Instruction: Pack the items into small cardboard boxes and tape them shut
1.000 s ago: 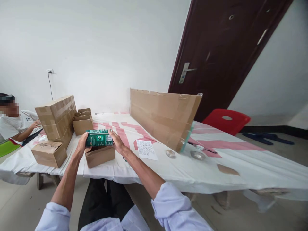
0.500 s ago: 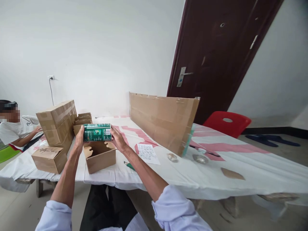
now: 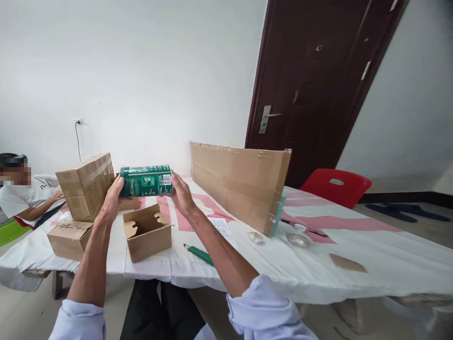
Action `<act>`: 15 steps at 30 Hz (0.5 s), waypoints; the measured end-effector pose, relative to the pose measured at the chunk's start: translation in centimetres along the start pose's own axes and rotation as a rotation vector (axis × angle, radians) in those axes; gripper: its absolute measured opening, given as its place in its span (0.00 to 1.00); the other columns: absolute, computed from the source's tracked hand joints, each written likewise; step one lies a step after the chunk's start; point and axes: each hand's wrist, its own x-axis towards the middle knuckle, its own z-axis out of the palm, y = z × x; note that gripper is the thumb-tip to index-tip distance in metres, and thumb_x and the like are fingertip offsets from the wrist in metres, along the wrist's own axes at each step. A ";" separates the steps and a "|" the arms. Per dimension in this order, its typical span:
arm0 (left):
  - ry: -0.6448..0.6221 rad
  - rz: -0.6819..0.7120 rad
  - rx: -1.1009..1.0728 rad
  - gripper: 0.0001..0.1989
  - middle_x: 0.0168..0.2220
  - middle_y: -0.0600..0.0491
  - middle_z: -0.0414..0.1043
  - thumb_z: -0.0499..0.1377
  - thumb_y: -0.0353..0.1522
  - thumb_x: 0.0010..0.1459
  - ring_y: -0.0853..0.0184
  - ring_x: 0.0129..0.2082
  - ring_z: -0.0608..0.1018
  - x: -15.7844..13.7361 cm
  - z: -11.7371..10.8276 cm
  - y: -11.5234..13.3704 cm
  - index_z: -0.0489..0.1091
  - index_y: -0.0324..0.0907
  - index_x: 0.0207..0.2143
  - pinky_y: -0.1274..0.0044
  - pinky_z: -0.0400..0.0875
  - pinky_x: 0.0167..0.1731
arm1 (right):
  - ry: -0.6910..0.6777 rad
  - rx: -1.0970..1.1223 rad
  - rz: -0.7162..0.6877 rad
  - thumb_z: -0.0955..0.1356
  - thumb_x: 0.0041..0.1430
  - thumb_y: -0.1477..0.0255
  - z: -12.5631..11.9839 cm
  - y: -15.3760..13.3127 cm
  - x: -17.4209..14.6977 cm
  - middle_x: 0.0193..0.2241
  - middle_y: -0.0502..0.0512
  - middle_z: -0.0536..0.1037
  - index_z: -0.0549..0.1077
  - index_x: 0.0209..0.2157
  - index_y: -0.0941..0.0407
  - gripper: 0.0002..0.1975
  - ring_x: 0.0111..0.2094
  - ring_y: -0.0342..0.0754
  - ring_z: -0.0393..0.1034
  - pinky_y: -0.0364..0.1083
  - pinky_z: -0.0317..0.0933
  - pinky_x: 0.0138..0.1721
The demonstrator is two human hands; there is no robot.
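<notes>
A green printed canister [image 3: 150,181] lies sideways in the air between my hands, a barcode on its label. My left hand [image 3: 115,193] grips its left end, and my right hand [image 3: 181,191] holds the right end. Below it, a small open cardboard box [image 3: 150,245] stands on the white cloth, its flaps up. I cannot see to the bottom of the box. Right of the box lies a green utility knife [image 3: 198,254], partly behind my right forearm.
Taped boxes [image 3: 85,184] are stacked at left, with a smaller closed box [image 3: 69,238] in front. A long cardboard panel [image 3: 240,184] stands upright mid-table. Tape rolls [image 3: 299,240], a printed sheet [image 3: 224,230] and a cardboard scrap [image 3: 348,263] lie rightward. Another person [image 3: 31,193] sits far left.
Both hands have lifted the canister higher above the open box and tilted it slightly. More of the box's inside and of the utility knife now shows. The view has shifted a little.
</notes>
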 end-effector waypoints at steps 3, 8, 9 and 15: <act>-0.058 -0.022 -0.006 0.27 0.47 0.48 0.79 0.70 0.51 0.57 0.62 0.38 0.79 0.0 0.0 0.7 0.80 0.45 0.53 0.80 0.74 0.24 | 0.031 0.027 0.010 0.64 0.63 0.37 0.0 0.0 0.3 0.51 0.59 0.83 0.72 0.63 0.53 0.41 0.47 0.56 0.79 0.51 0.77 0.40; 0.006 -0.113 0.012 0.25 0.36 0.50 0.77 0.71 0.50 0.55 0.64 0.32 0.78 1.2 0.2 0.8 0.80 0.40 0.44 0.79 0.74 0.21 | 0.067 0.054 0.133 0.64 0.63 0.36 0.0 0.6 1.5 0.45 0.59 0.84 0.76 0.56 0.53 0.39 0.46 0.57 0.79 0.50 0.77 0.38; 0.033 -0.133 0.017 0.24 0.34 0.50 0.77 0.71 0.50 0.55 0.64 0.31 0.78 1.4 0.2 0.6 0.80 0.39 0.41 0.79 0.73 0.20 | 0.069 0.059 0.155 0.64 0.63 0.36 0.0 0.9 1.7 0.44 0.59 0.85 0.76 0.56 0.53 0.38 0.45 0.57 0.79 0.50 0.77 0.37; 0.172 -0.308 0.046 0.22 0.32 0.48 0.78 0.69 0.49 0.60 0.63 0.28 0.81 2.1 -0.1 -1.7 0.78 0.39 0.42 0.78 0.75 0.20 | 0.071 0.056 0.304 0.64 0.64 0.37 -0.3 3.3 2.3 0.43 0.60 0.85 0.78 0.50 0.53 0.35 0.41 0.55 0.79 0.49 0.77 0.33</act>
